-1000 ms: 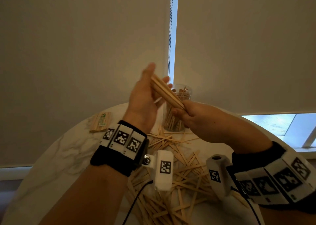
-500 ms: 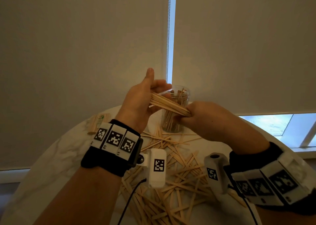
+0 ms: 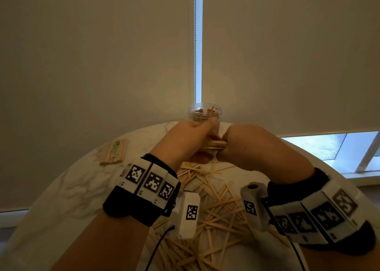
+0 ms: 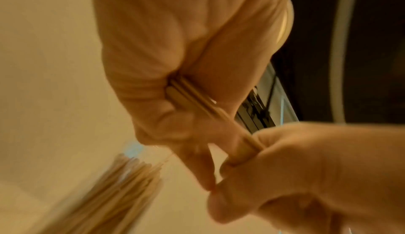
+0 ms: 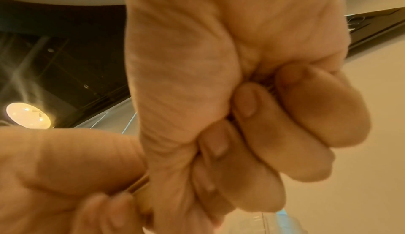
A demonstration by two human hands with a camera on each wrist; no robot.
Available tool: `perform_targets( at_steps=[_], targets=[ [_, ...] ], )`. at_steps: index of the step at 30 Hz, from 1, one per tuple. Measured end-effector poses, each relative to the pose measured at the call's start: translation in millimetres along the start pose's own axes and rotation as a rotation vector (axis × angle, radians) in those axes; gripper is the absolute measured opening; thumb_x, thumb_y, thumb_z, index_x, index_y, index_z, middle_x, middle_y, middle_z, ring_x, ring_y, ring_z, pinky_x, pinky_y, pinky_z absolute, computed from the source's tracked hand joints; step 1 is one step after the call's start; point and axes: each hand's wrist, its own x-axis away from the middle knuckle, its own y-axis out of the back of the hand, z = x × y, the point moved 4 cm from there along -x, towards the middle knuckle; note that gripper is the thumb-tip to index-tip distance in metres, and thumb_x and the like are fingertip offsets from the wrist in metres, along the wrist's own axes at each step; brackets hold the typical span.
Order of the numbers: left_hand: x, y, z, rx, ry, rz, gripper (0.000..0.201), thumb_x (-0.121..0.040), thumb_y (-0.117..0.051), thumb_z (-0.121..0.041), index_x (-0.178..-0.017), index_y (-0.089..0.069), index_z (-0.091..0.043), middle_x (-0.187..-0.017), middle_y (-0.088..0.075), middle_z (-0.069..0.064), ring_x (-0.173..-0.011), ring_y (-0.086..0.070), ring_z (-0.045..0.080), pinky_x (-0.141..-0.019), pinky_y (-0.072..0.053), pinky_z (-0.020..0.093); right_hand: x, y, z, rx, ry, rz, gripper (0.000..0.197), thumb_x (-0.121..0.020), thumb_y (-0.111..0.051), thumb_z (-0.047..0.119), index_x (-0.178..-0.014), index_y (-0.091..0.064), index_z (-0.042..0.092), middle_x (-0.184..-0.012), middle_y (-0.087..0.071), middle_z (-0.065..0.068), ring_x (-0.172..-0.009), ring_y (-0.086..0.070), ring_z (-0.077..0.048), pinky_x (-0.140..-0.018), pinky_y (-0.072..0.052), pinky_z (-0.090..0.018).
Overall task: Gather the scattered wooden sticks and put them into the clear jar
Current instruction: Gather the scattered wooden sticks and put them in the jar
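Both hands meet in front of the clear jar, each closed around the same small bundle of wooden sticks, which lies roughly level between them. The left hand has its grip curled tightly about one end of the bundle; in the left wrist view the sticks run out of the fold between its palm and fingers toward the other hand. The right hand clamps the opposite end in a fist, and the right wrist view shows its fingers folded hard into the palm. The jar stands upright at the far side of the round marble tabletop, just behind the hands, with sticks already standing inside it. Many loose sticks lie crisscrossed in a heap on the tabletop below the wrists. A separate wrapped pack of sticks rests flat to the left, well apart from the heap. Pale roller blinds hang behind the tabletop.
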Motion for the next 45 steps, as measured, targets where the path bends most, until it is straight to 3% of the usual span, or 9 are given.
perform_targets(
  at_steps=[6, 15, 20, 25, 28, 32, 35, 40, 45],
  targets=[
    [-6.7, 9.8, 7.2, -0.284, -0.096, -0.053, 0.059, -0.081, -0.067, -0.060, -0.076, -0.073, -0.002, -0.051, -0.063, -0.002, -0.032, -0.042, 0.004, -0.043, -0.035, 0.019, -5.6, -5.7, 5.7, -0.066, 0.117, 0.068, 0.033, -0.085, -0.073, 0.040, -0.115, -0.068, 0.026, -0.078, -0.056, 0.010, -0.073, -0.055, -0.010, -0.057, -0.037, -0.019],
    [-19.6, 37.2, 21.7, 0.012, -0.063, -0.163, 0.054, -0.077, -0.073, -0.054, -0.087, -0.071, -0.001, -0.068, -0.068, 0.009, -0.046, -0.044, 0.010, -0.044, -0.037, 0.022, -14.1, -6.7, 4.8, -0.226, 0.136, -0.422, 0.059, -0.095, -0.029, 0.069, -0.076, -0.064, 0.026, -0.058, -0.055, 0.006, -0.053, -0.050, -0.007, -0.050, -0.032, -0.024],
    [-21.2, 28.9, 19.9, 0.257, 0.067, -0.110, 0.053, -0.093, -0.054, -0.058, -0.102, -0.071, -0.008, -0.085, -0.075, 0.014, -0.054, -0.061, 0.012, -0.046, -0.047, 0.022, -15.3, 1.4, -14.6, -0.267, -0.001, -0.521, 0.060, -0.096, -0.039, 0.063, -0.058, -0.065, 0.024, -0.045, -0.047, 0.001, -0.044, -0.045, -0.010, -0.047, -0.030, -0.028],
    [-30.7, 37.4, 36.1, 0.334, 0.097, -0.245, 0.028, -0.100, -0.054, -0.010, -0.128, -0.053, -0.010, -0.109, -0.067, 0.014, -0.083, -0.068, 0.020, -0.065, -0.059, 0.028, -31.8, 31.7, -52.1, -0.313, -0.137, -0.629, 0.061, -0.095, -0.043, 0.060, -0.067, -0.071, 0.014, -0.051, -0.054, -0.007, -0.053, -0.053, -0.024, -0.055, -0.038, -0.034],
    [-56.7, 33.4, 51.9, 0.123, 0.161, -0.234, 0.067, -0.086, -0.071, -0.007, -0.143, -0.037, -0.017, -0.129, -0.053, 0.013, -0.104, -0.059, 0.023, -0.086, -0.058, 0.039, -61.1, 55.8, -65.0, -0.278, -0.157, -0.686, 0.058, -0.095, -0.046, 0.058, -0.069, -0.072, 0.013, -0.056, -0.058, -0.011, -0.056, -0.056, -0.030, -0.058, -0.044, -0.038],
    [-91.1, 25.1, 40.0, -0.208, 0.060, -0.217, 0.133, -0.057, -0.091, -0.051, -0.156, -0.007, -0.020, -0.155, -0.032, 0.015, -0.139, -0.038, 0.032, -0.113, -0.036, 0.050, -114.5, 67.3, -57.8, -0.052, -0.081, -0.613, 0.053, -0.092, -0.055, 0.056, -0.076, -0.071, 0.008, -0.061, -0.056, -0.007, -0.064, -0.057, -0.029, -0.058, -0.039, -0.034],
    [-117.0, 12.0, 31.1, -0.220, -0.006, -0.185, 0.167, -0.029, -0.086, -0.077, -0.154, 0.007, -0.017, -0.148, -0.047, 0.008, -0.135, -0.046, 0.026, -0.113, -0.036, 0.048, -142.4, 60.5, -34.4, 0.134, 0.025, -0.455, 0.049, -0.088, -0.062, 0.055, -0.075, -0.068, 0.008, -0.061, -0.056, -0.005, -0.066, -0.060, -0.028, -0.059, -0.042, -0.033],
    [-127.1, 2.0, 36.3, -0.191, 0.016, -0.138, 0.115, -0.064, -0.092, -0.038, -0.146, -0.018, -0.007, -0.124, -0.060, 0.006, -0.113, -0.060, 0.024, -0.092, -0.052, 0.036, -160.5, 42.5, -2.6, 0.286, 0.232, -0.180, 0.042, -0.090, -0.064, 0.048, -0.080, -0.069, 0.007, -0.071, -0.061, -0.004, -0.073, -0.059, -0.021, -0.066, -0.046, -0.032],
    [-130.1, 1.8, 44.7, -0.181, -0.031, -0.158, 0.100, -0.066, -0.091, -0.036, -0.141, -0.029, -0.010, -0.121, -0.060, 0.004, -0.110, -0.061, 0.025, -0.090, -0.054, 0.039, -166.3, 58.2, 3.3, 0.352, 0.254, -0.253, 0.023, -0.087, -0.072, 0.031, -0.085, -0.072, 0.008, -0.078, -0.065, -0.005, -0.078, -0.059, -0.022, -0.072, -0.052, -0.035]
  ],
)
